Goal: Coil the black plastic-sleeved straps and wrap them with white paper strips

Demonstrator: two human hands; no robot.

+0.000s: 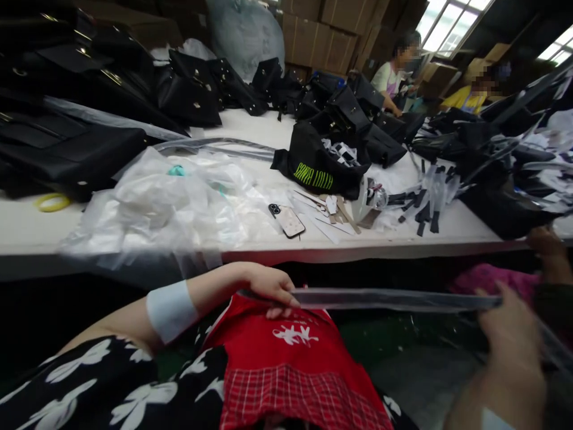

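Observation:
A long clear plastic strip [380, 299] is stretched level in front of my body, just below the table's front edge. My left hand [271, 286] has its fingers closed round the strip's left end, in front of the red apron [308, 346]. Farther right, my right hand [510, 316] grips the strip near a dark part of it. Motion blurs that hand, and more clear plastic trails down beyond it. Whether anything lies inside the strip between my hands, I cannot tell. A pale wrap [171, 310] covers my left forearm.
On the white table [242, 126] are crumpled clear plastic bags [170, 203], a phone [287, 221], a yellow tape roll [52, 202] and several black handbags [67, 149]. A black cloth bag [313, 158] has green lettering. Two people work at the back right; another person's arm [548, 248] is at the right edge.

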